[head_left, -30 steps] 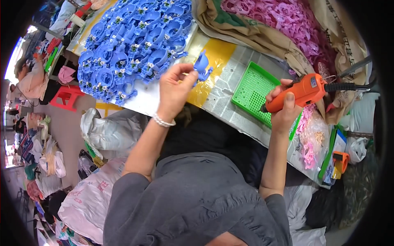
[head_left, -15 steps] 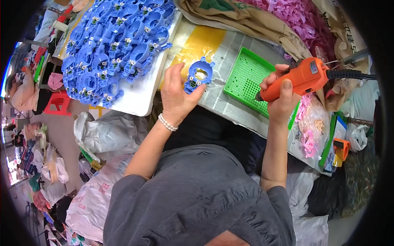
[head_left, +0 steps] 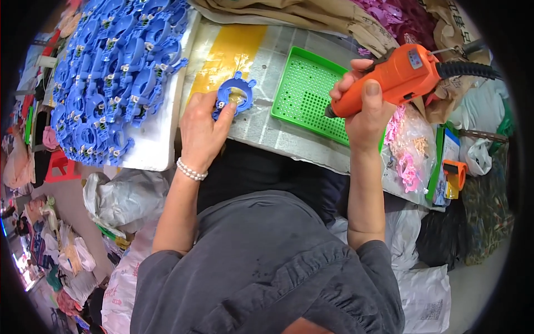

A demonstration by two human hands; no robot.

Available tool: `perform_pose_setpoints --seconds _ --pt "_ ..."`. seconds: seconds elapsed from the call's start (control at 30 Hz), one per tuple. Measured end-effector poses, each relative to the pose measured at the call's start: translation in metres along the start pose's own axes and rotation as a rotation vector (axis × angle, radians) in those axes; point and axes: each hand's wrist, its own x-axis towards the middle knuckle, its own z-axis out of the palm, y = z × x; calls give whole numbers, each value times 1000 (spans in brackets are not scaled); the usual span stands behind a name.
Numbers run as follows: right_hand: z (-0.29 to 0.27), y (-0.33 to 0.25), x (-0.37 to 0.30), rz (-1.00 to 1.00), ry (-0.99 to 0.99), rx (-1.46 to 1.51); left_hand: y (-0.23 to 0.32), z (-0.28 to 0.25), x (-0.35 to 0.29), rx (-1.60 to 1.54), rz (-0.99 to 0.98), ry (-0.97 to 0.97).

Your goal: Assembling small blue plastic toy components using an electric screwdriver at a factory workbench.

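Note:
My left hand point(head_left: 201, 129) pinches a blue ring-shaped plastic part point(head_left: 235, 96) and holds it flat on the grey tabletop point(head_left: 289, 146), over a yellow patch point(head_left: 229, 53). My right hand point(head_left: 364, 108) grips an orange electric screwdriver point(head_left: 399, 78) with a black cable; its tip points down-left over a green perforated tray point(head_left: 308, 92). A white pearl bracelet sits on my left wrist.
A heap of the same blue parts point(head_left: 114, 67) lies on a white board point(head_left: 153, 146) at the left. Pink parts fill a sack point(head_left: 389, 11) at the back and a clear bag point(head_left: 409, 153) at the right. Bags and clutter cover the floor at the left.
My left hand took a blue part from the heap and brought it down onto the tabletop. The screwdriver stayed raised over the green tray.

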Motion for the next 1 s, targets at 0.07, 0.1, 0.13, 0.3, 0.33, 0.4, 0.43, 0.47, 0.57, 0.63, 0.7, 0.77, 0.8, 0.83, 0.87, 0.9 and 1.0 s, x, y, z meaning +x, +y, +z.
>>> perform_pose_setpoints --seconds 0.07,0.1,0.13,0.3,0.33,0.4,0.43,0.47,0.57,0.63,0.7,0.77,0.8,0.83,0.87,0.9,1.0 --pt "3 4 0 11 -5 -15 2 -3 1 -119 -72 -74" --pt "5 6 1 14 -9 -20 5 -5 2 -138 -96 -104" --pt "7 7 2 16 -14 -24 5 -5 2 -143 -96 -108" --pt "15 11 11 -44 50 -153 4 -1 -2 -236 -114 -158" --pt "16 10 14 -62 31 -181 3 1 -3 -238 -116 -161" --pt "14 9 17 -72 13 -215 -1 6 -7 -351 -185 -119" --pt "13 11 19 -68 3 -227 -3 8 -6 -522 -238 -109" --pt "12 11 21 -62 -7 -240 -2 9 -4 -692 -292 -99" --pt "12 0 21 0 -26 -247 8 -3 0 -941 -469 -250" --pt "5 -2 22 90 -96 -158 7 -8 1 -1158 -639 -420" --pt "4 -3 22 108 -113 -101 4 -8 -4 -1435 -698 -495" --pt "0 0 19 129 -99 -94 5 -3 -11 -1519 -687 -533" --pt "-8 2 19 138 -143 -59 10 0 -13 -1527 -705 -537" --pt "-13 4 17 147 -187 -25 11 3 -17 -1587 -703 -586" --pt "-14 5 14 124 -198 -71 14 5 -18 -1610 -685 -632" --pt "-12 6 10 124 -199 -71 18 7 -20 -1633 -665 -678" --pt "2 11 -3 96 -88 57 24 18 -30 -1682 -705 -723"
